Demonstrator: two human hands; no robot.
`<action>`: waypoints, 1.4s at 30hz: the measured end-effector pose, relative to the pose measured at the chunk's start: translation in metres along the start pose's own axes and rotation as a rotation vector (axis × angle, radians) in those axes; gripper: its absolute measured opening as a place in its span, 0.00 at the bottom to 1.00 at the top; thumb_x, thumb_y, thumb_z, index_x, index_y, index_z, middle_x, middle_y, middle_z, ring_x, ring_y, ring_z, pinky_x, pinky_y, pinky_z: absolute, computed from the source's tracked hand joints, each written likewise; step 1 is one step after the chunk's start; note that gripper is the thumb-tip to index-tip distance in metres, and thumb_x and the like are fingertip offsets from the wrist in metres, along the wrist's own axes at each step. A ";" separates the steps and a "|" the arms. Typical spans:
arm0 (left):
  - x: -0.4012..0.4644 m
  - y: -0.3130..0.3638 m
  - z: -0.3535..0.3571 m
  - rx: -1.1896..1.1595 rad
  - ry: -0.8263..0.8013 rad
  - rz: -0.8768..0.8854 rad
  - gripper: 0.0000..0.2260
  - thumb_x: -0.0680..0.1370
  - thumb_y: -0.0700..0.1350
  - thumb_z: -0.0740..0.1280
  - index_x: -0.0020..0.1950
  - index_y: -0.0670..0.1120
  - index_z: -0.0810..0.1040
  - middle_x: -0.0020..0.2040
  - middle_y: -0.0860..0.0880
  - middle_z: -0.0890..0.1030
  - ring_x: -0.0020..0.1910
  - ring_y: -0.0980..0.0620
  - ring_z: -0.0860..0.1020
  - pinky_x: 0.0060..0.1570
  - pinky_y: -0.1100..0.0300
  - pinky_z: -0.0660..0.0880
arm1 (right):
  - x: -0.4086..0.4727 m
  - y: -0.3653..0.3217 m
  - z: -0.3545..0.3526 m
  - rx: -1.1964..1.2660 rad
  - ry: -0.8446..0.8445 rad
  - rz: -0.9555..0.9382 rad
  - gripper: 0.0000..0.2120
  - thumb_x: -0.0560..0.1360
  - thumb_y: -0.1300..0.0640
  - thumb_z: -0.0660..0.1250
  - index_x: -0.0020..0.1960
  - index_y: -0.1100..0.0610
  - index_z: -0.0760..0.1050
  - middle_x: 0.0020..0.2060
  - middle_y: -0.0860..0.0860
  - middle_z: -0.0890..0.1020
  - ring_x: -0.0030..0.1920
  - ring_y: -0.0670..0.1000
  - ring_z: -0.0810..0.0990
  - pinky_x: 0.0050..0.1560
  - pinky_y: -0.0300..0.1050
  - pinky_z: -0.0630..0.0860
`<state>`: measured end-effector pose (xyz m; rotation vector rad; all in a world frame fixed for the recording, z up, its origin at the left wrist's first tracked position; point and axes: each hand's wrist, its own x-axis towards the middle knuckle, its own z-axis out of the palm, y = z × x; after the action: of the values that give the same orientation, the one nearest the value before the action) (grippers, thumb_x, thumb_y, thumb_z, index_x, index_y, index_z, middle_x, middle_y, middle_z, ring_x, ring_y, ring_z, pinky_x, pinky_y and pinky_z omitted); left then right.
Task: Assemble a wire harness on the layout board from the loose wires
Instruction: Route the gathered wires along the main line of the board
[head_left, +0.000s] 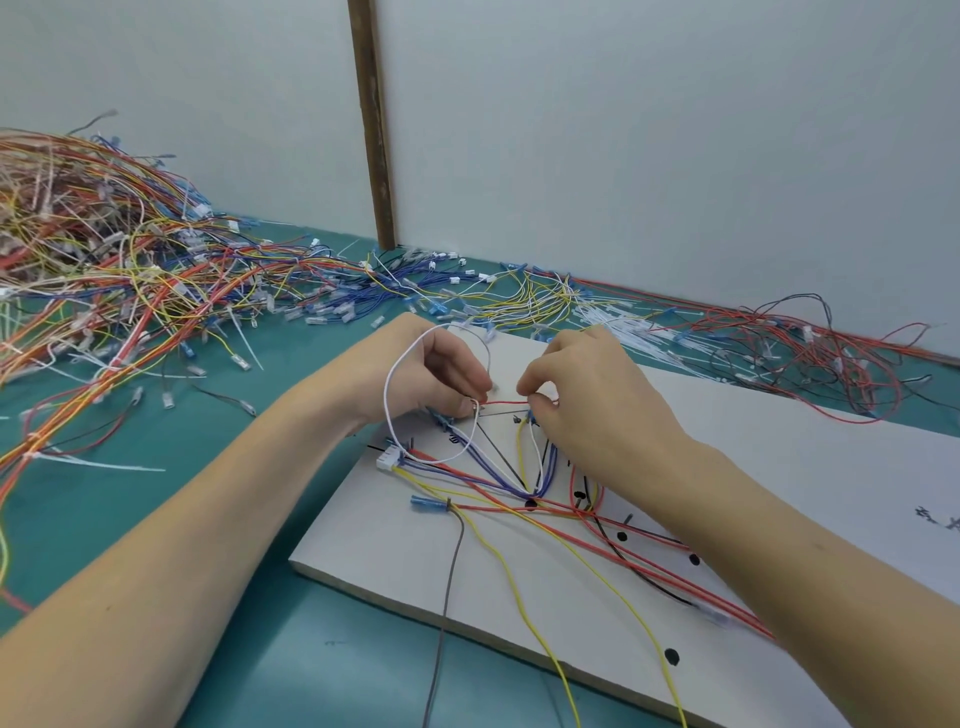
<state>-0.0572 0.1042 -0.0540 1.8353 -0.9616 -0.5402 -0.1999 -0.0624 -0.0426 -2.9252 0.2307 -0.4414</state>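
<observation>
far left, we noted a big heap of loose wires (104, 249), red, yellow, orange, blue, many ending in small clear or blue terminals, piled on the green table (270, 519) and spilling rightward along the foot of the pale wall (623, 130). a few white cable ties (98, 461) lay among the strays near the left edge.

moving in, our left hand (436, 374) sat over the far left corner of the white layout board (374, 540), fingers curled, thumb and forefinger pinching one end of a short red wire (503, 401). a thin white wire (397, 371) looped up and over the back of that hand and dropped to a white connector (388, 460) on the board. whether the hand also gripped the white loop, we could not tell.

just right of it, our right hand (597, 395) pinched the other end of the same red wire, fingers curled tight, so the wire ran taut between the two hands just above the board.

below the hands, blue, purple, white and yellow wires converged at a black peg (530, 502) on the board. long red and yellow wires (597, 540) ran from there toward the near right edge, past several black dots (671, 656). a blue terminal (426, 503) lay on the board near its left side, a grey wire (451, 571) trailing off toward us.

far right, a second tangle of mostly red wires (810, 353) lay on the table behind the board.
</observation>
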 end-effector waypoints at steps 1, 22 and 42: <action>0.000 0.000 0.001 -0.008 0.007 0.000 0.14 0.69 0.24 0.75 0.46 0.42 0.87 0.43 0.43 0.88 0.40 0.53 0.86 0.47 0.61 0.83 | -0.001 -0.004 0.001 0.014 0.009 -0.018 0.09 0.80 0.55 0.67 0.55 0.49 0.85 0.53 0.48 0.81 0.58 0.52 0.72 0.53 0.46 0.71; -0.003 0.003 0.003 0.011 0.028 -0.010 0.10 0.65 0.32 0.74 0.44 0.41 0.86 0.34 0.50 0.83 0.32 0.57 0.78 0.32 0.67 0.73 | 0.011 -0.053 -0.030 1.591 -0.465 0.831 0.13 0.79 0.72 0.56 0.50 0.68 0.79 0.42 0.58 0.74 0.32 0.52 0.78 0.36 0.49 0.85; 0.003 -0.006 0.001 0.036 0.062 -0.035 0.15 0.69 0.29 0.79 0.44 0.50 0.88 0.43 0.47 0.88 0.43 0.55 0.85 0.50 0.60 0.83 | 0.026 -0.035 -0.088 1.143 0.009 0.398 0.12 0.79 0.56 0.67 0.38 0.57 0.81 0.34 0.53 0.85 0.32 0.50 0.77 0.28 0.40 0.73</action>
<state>-0.0543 0.1028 -0.0596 1.8927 -0.9047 -0.4875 -0.1976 -0.0459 0.0538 -1.7105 0.3862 -0.3472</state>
